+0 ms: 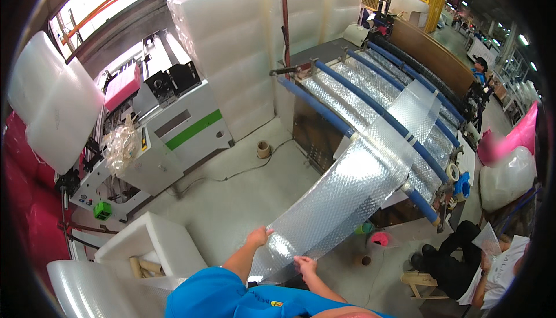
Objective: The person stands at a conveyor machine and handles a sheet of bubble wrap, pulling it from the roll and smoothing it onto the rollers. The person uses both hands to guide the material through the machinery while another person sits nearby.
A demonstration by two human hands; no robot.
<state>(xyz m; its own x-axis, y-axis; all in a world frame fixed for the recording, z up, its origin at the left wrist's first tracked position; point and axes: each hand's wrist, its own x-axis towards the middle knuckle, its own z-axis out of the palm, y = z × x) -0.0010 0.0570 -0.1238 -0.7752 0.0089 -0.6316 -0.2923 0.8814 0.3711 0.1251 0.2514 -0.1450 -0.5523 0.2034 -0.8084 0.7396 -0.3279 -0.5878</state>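
A long strip of clear bubble wrap stretches from a machine with blue rollers down to my body. My left hand grips its left edge. On the opposite edge, nearer to me, the fingers of my right hand are closed on the bubble wrap. Between my hands the sheet sags and shines, and its lower end drops past my blue shirt. Up on the machine, the strip passes over the blue rollers.
A white foam bin holding cardboard tubes stands at lower left, beside a bubble wrap roll. Behind are a white machine with a green stripe and tall wrapped stacks. A cable crosses the floor. A person sits at right.
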